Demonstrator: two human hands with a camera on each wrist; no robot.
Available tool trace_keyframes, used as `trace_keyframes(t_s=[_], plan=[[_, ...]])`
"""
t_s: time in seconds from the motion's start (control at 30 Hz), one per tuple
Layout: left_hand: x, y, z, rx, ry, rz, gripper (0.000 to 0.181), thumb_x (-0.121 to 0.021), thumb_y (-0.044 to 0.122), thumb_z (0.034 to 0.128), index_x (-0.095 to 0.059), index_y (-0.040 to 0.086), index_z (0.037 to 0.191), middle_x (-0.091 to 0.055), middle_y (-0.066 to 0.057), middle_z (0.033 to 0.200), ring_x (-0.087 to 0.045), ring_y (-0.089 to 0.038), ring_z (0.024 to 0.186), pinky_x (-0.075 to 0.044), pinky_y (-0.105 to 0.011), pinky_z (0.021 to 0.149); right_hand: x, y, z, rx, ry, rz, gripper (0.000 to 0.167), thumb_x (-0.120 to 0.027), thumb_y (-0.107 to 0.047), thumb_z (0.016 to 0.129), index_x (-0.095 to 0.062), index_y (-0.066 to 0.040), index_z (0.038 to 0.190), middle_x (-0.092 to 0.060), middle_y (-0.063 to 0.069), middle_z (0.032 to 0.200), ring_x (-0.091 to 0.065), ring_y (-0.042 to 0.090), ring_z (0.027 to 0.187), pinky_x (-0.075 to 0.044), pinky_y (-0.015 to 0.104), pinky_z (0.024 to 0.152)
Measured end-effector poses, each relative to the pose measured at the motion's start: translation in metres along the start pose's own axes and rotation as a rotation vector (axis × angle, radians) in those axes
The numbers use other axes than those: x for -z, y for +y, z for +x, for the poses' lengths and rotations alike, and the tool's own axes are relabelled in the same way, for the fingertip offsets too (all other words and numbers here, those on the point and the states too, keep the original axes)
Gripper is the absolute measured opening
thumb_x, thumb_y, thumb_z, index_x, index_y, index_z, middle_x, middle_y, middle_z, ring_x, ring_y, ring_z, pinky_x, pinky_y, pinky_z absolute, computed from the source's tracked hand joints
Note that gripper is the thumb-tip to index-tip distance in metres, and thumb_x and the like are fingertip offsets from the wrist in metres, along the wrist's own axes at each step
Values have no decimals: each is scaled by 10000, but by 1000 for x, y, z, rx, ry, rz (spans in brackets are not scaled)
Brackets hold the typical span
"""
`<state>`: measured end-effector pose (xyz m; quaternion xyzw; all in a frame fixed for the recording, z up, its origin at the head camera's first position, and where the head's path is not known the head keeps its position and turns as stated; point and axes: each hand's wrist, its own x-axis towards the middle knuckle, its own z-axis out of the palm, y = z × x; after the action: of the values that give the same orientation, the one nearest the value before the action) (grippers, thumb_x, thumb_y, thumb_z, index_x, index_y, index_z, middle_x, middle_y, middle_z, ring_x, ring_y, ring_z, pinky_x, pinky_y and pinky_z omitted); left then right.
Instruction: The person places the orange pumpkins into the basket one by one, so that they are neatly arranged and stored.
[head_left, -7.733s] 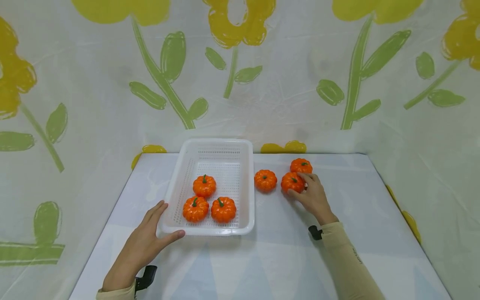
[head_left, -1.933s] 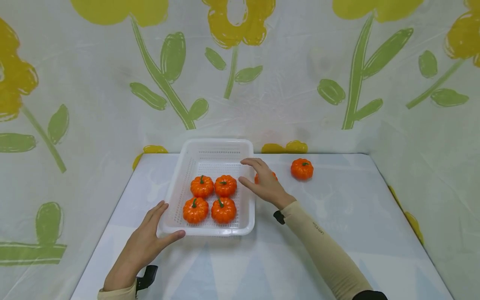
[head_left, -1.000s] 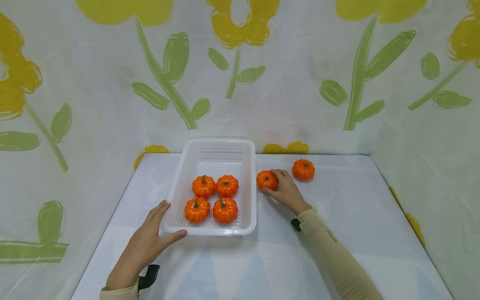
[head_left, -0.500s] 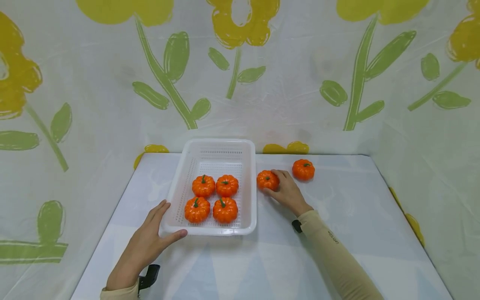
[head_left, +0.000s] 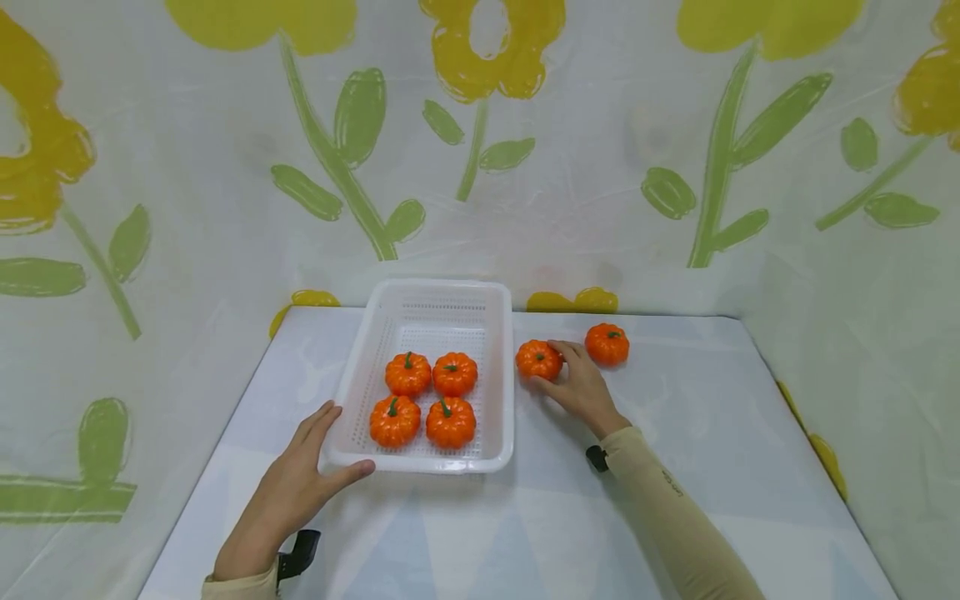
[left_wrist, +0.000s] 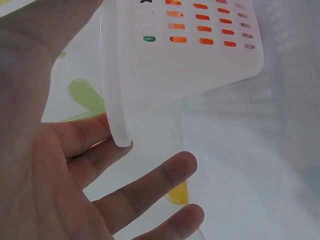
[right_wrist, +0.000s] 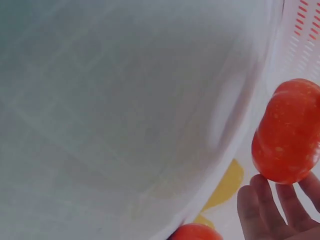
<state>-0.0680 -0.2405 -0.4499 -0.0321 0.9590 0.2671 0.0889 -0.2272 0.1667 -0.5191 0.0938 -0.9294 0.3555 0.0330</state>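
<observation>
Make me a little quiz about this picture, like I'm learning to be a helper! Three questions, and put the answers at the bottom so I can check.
1. How many small orange pumpkins are inside the white plastic basket?

2. True or false: every pumpkin in the picture is inside the basket.

3. Where is the pumpkin held in the right grip?
a) Inside the basket
b) Just outside the basket, on its right
c) To the left of the basket

Key:
1. Four.
2. False: two are outside it.
3. b
</observation>
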Motion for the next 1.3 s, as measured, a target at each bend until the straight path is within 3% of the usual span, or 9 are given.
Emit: trace_keyframes(t_s=[0.2, 0.33, 0.57, 1.3], plan=[[0, 0, 0, 7, -8, -3, 1235, -618, 856, 733, -200, 106, 1622, -139, -160, 1678, -343, -494, 1408, -378, -738, 1008, 8, -5, 2, 64, 69, 44, 741, -843, -390, 840, -516, -98, 1437, -518, 118, 1418, -546, 297, 1191, -534, 492, 968], [0, -1, 0, 2, -8, -7, 1229, -617, 854, 736, -205, 106, 1620, -142, -157, 1677, -345, -490, 1409, -380, -739, 1008, 15, -10, 3, 69, 100, 90, 747, -834, -415, 843, -518, -95, 1438, -517, 113, 1420, -553, 293, 1156, -545, 477, 899], [0, -2, -2, 2, -5, 1, 1229, -615, 853, 739, -209, 97, 1618, -148, -168, 1674, -352, -499, 1401, -384, -740, 1001, 25, -27, 8, 66, 111, 146, 760, -834, -421, 840, -507, -110, 1451, -490, 109, 1448, -554, 301, 1163, -536, 517, 933], [1, 1, 1, 10, -1, 9, 1237, -635, 848, 729, -213, 98, 1617, -159, -178, 1670, -368, -509, 1391, -405, -732, 981, 52, -98, 58, 292, 84, 107, 740, -828, -398, 855, -513, -105, 1456, -495, 95, 1429, -514, 225, 1236, -517, 399, 996]])
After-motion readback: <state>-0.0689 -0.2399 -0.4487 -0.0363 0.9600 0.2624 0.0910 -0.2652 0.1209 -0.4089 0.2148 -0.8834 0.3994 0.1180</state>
